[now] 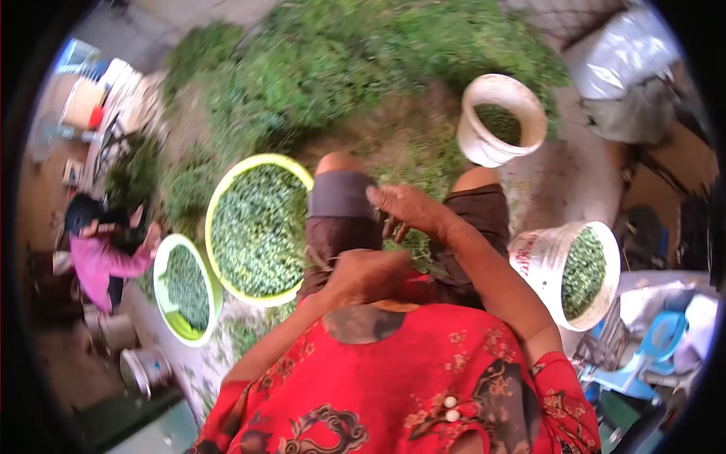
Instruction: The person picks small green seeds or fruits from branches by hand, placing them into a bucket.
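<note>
My left hand (367, 277) is closed in a fist above my lap, blurred by motion. Thin green leafy stems (428, 263) stick out on its right side and appear to be in its grip. Beyond it, near my left knee, my right hand (414, 211) hangs with fingers bent downward and somewhat apart; nothing shows between them. A large yellow-rimmed basin (212, 227) full of small green leaves (259, 227) stands against my left leg. Loose green sprigs (416, 147) lie on the ground between and beyond my knees.
A big heap of leafy branches (325, 64) spreads ahead. White buckets holding leaves stand at the far right (473, 136) and near right (533, 265). On the left, a person in a pink top (98, 265) sits by a light green basin (214, 284). A blue plastic item (662, 340) lies right.
</note>
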The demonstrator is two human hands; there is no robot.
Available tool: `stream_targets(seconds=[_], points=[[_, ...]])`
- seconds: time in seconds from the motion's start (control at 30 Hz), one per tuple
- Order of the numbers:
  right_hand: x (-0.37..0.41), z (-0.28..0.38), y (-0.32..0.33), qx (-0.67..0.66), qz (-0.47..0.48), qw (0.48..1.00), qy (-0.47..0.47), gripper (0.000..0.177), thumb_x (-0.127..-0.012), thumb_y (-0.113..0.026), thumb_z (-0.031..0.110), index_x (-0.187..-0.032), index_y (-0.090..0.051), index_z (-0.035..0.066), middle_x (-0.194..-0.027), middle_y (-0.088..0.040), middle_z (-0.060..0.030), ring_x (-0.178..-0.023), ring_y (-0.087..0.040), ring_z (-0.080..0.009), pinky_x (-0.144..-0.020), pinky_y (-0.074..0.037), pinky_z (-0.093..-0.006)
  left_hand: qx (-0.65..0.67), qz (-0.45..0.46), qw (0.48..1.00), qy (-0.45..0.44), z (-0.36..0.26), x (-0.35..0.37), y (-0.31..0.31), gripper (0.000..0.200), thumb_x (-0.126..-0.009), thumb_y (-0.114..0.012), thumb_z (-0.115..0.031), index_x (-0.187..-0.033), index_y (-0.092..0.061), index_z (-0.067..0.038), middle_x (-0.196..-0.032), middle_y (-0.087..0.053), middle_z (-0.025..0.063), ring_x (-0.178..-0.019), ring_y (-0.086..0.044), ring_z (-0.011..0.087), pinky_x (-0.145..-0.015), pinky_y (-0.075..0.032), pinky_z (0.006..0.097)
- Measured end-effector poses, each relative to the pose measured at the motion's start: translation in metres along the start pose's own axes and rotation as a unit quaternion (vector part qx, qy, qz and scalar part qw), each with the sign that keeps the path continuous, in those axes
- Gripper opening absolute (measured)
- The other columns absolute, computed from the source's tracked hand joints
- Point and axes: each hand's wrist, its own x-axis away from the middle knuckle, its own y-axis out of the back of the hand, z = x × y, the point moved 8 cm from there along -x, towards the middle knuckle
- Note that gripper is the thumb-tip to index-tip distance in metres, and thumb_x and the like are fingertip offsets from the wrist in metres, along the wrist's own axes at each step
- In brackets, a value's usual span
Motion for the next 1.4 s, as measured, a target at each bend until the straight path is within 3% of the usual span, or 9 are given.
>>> stream_targets(seconds=[0.1, 0.37, 0.57, 0.67, 0.8, 0.9, 1.03, 1.2, 1.4], points=[[-0.005, -0.010, -0.039, -0.041, 0.041, 0.998, -0.037, 0.062, -0.082, -0.048, 0.063, -0.092, -0.052, 0.001, -0.074, -0.057, -0.0071, -0.056, -0.059, -0.0157, -0.045, -0.047, -0.0259, 0.070, -0.072, 0.978, -0.183, -0.025, 0.006, -0.008, 0.037, -0.067, -0.066, -0.019, -0.101, -0.058, -0.008, -0.081, -0.061, 0.0131, -0.077, -0.061, 0.0340, -0.080, -0.045, 0.0420], [0.006, 0.009, -0.068, 0.265, 0.060, 0.961, 0.049, 0.057, -0.078, -0.065, 0.044, -0.104, -0.049, -0.004, -0.081, -0.061, -0.0144, -0.065, -0.060, -0.0195, -0.057, -0.048, -0.0302, 0.168, 0.106, 0.966, -0.167, -0.041, 0.003, -0.024, 0.040, -0.067, -0.064, -0.014, -0.105, -0.057, -0.005, -0.093, -0.060, 0.0133, -0.094, -0.059, 0.0313, -0.091, -0.040, 0.0436], [0.008, 0.005, -0.101, 0.350, 0.225, 0.906, 0.081, 0.043, -0.079, -0.064, 0.023, -0.112, -0.050, -0.001, -0.088, -0.062, -0.0161, -0.084, -0.060, -0.0222, -0.071, -0.048, -0.0324, 0.195, 0.060, 0.946, -0.251, -0.049, 0.002, -0.024, 0.039, -0.068, -0.065, -0.010, -0.106, -0.057, -0.005, -0.093, -0.060, 0.0121, -0.095, -0.058, 0.0300, -0.089, -0.042, 0.0405], [0.008, 0.009, -0.084, 0.173, 0.198, 0.964, 0.038, 0.037, -0.079, -0.058, 0.013, -0.110, -0.053, -0.005, -0.085, -0.063, -0.0134, -0.081, -0.060, -0.0208, -0.074, -0.047, -0.0310, 0.248, -0.041, 0.930, -0.269, -0.044, 0.007, 0.000, 0.038, -0.068, -0.065, -0.008, -0.106, -0.057, -0.005, -0.094, -0.060, 0.0115, -0.096, -0.058, 0.0294, -0.088, -0.043, 0.0389], [0.021, -0.013, -0.039, -0.180, 0.098, 0.979, 0.004, 0.027, -0.088, -0.055, 0.014, -0.112, -0.054, 0.002, -0.084, -0.060, -0.0022, -0.071, -0.057, -0.0092, -0.064, -0.047, -0.0204, 0.253, -0.305, 0.917, -0.037, 0.020, 0.046, 0.037, 0.019, -0.072, -0.070, -0.008, -0.090, -0.063, -0.005, -0.083, -0.062, 0.0100, -0.078, -0.062, 0.0258, -0.067, -0.049, 0.0318], [0.035, -0.001, -0.040, -0.217, 0.091, 0.970, 0.054, 0.026, -0.089, -0.055, 0.013, -0.113, -0.053, 0.003, -0.083, -0.059, -0.0015, -0.068, -0.055, -0.0057, -0.061, -0.047, -0.0188, 0.230, -0.310, 0.912, 0.140, 0.050, 0.061, 0.040, 0.008, -0.080, -0.065, -0.009, -0.084, -0.063, -0.002, -0.078, -0.062, 0.0068, -0.070, -0.060, 0.0160, -0.065, -0.048, 0.0280], [0.037, 0.008, -0.053, -0.213, 0.070, 0.970, 0.097, 0.026, -0.089, -0.055, 0.009, -0.114, -0.053, 0.005, -0.090, -0.061, -0.0033, -0.077, -0.059, -0.0096, -0.063, -0.050, -0.0229, 0.615, -0.297, 0.714, 0.154, 0.081, 0.051, 0.048, 0.055, -0.082, -0.062, -0.041, -0.118, -0.050, -0.001, -0.103, -0.058, 0.0071, -0.096, -0.056, 0.0158, -0.086, -0.045, 0.0293], [0.032, 0.013, -0.060, -0.073, 0.017, 0.977, 0.200, 0.028, -0.089, -0.053, 0.005, -0.117, -0.052, 0.003, -0.102, -0.059, -0.0013, -0.093, -0.055, -0.0085, -0.085, -0.046, -0.0263, 0.770, -0.361, 0.516, 0.105, 0.070, 0.013, 0.080, 0.027, -0.087, -0.060, -0.029, -0.099, -0.052, -0.006, -0.082, -0.059, 0.0043, -0.066, -0.056, 0.0152, -0.060, -0.047, 0.0264], [0.050, 0.029, -0.020, -0.046, -0.037, 0.982, 0.181, 0.022, -0.089, -0.055, 0.012, -0.107, -0.055, 0.000, -0.091, -0.060, -0.0034, -0.085, -0.057, -0.0105, -0.078, -0.047, -0.0257, 0.737, -0.341, 0.578, 0.078, 0.055, -0.005, 0.088, 0.019, -0.087, -0.059, -0.021, -0.077, -0.046, -0.012, -0.066, -0.049, -0.0001, -0.051, -0.044, 0.0095, -0.047, -0.036, 0.0226]])
